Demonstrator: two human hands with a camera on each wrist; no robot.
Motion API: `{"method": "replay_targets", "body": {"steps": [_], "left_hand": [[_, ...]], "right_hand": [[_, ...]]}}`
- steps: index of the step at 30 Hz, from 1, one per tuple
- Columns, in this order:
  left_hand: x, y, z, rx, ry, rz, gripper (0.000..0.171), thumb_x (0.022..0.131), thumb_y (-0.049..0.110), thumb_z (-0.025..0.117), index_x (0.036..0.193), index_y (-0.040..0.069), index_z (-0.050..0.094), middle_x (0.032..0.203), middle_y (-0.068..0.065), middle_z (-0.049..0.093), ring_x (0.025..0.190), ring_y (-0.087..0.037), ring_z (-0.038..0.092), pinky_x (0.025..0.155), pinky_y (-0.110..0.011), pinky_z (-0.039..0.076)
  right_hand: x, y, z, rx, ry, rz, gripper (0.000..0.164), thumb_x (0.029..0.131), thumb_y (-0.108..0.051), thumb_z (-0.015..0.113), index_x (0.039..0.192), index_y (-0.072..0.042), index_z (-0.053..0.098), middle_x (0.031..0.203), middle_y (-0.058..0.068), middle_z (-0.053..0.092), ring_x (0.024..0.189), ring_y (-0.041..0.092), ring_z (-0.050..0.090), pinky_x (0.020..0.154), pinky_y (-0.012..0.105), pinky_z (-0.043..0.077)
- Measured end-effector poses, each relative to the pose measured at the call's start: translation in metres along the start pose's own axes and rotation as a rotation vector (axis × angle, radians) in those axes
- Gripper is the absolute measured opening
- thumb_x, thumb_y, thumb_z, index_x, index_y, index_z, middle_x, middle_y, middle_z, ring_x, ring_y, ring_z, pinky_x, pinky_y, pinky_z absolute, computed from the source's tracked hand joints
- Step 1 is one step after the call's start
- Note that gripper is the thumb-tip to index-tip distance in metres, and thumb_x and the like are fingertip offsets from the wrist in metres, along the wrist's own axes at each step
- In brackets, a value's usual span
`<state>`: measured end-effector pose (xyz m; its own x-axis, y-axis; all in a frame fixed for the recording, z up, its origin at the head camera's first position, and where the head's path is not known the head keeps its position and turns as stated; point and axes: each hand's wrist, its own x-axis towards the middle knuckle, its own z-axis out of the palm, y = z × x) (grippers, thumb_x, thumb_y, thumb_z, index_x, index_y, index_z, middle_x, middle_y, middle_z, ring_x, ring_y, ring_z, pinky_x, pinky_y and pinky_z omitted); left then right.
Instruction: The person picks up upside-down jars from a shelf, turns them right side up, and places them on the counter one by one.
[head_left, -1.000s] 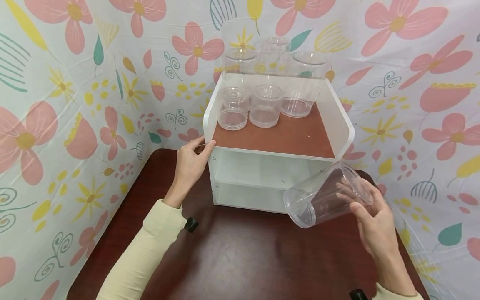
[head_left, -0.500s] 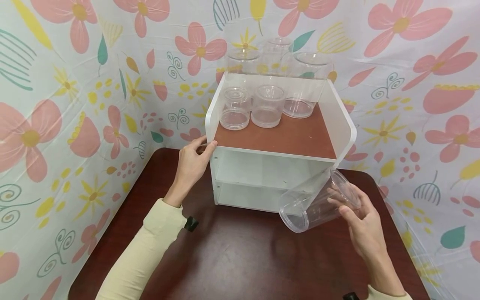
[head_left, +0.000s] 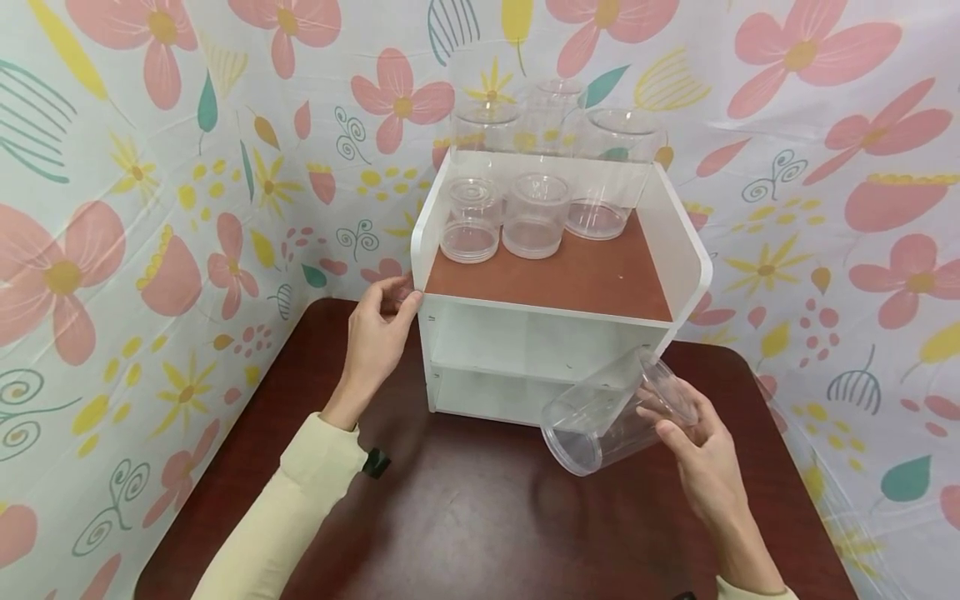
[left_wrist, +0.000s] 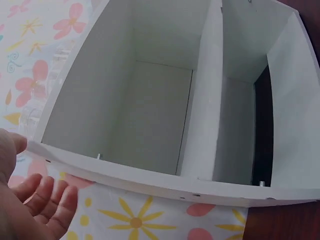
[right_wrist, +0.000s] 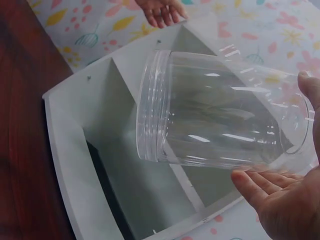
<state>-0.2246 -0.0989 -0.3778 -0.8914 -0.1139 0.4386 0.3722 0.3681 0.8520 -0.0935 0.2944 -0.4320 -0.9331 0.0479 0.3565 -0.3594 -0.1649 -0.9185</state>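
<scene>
My right hand [head_left: 708, 462] grips a clear plastic jar [head_left: 600, 421] by one end, thumb on one side and fingers on the other. The jar lies tilted in front of the lower shelves, its ridged end toward the lower left in the head view. Nothing shows inside the jar [right_wrist: 220, 110]. At the front left corner of the white shelf unit [head_left: 551, 310] is my left hand [head_left: 378, 329], thumb tip right at the edge. In the left wrist view its fingers [left_wrist: 62, 205] are loosely bent outside the side panel, with a gap to it.
Several clear jars [head_left: 534, 225] stand on the unit's brown top, with taller ones [head_left: 615, 158] at the back. Below are two white compartments [left_wrist: 155, 110]. The unit stands on a dark red-brown table [head_left: 450, 517], with a flower-patterned sheet [head_left: 247, 150] behind.
My right hand has carried the jar left and slightly down, in front of the shelves. My left thumb has slid off the top's front corner, and the left hand has eased slightly outward.
</scene>
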Motion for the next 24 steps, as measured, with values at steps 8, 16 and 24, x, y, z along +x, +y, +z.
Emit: {"method": "replay_targets", "body": {"steps": [8,16,24], "left_hand": [[-0.022,-0.014,-0.004,-0.035,0.052,0.048,0.025,0.102,0.022,0.067,0.116,0.001,0.065,0.098,-0.01,0.063,0.086,-0.02,0.058,0.074,-0.022,0.046],[-0.056,-0.035,0.009,-0.079,-0.062,0.136,0.015,0.1,0.013,0.07,0.113,0.006,0.072,0.097,-0.004,0.07,0.08,-0.016,0.063,0.069,-0.025,0.052],[-0.083,-0.05,0.027,-0.097,-0.282,0.184,0.031,0.099,0.012,0.07,0.129,0.003,0.067,0.121,-0.009,0.069,0.103,-0.019,0.068,0.081,-0.04,0.058]], "right_hand": [[-0.002,0.008,0.004,0.038,-0.028,-0.028,0.053,0.1,0.016,0.048,0.15,0.007,0.036,0.14,0.015,0.063,0.116,0.02,0.069,0.107,0.025,0.044],[-0.001,0.012,0.011,0.033,-0.013,-0.016,0.052,0.1,0.015,0.051,0.15,0.008,0.036,0.138,0.011,0.065,0.115,0.018,0.069,0.104,0.024,0.046],[-0.003,0.02,0.013,0.052,-0.029,-0.009,0.052,0.1,0.014,0.052,0.149,0.003,0.039,0.137,0.008,0.065,0.115,0.018,0.069,0.103,0.023,0.047]]}}
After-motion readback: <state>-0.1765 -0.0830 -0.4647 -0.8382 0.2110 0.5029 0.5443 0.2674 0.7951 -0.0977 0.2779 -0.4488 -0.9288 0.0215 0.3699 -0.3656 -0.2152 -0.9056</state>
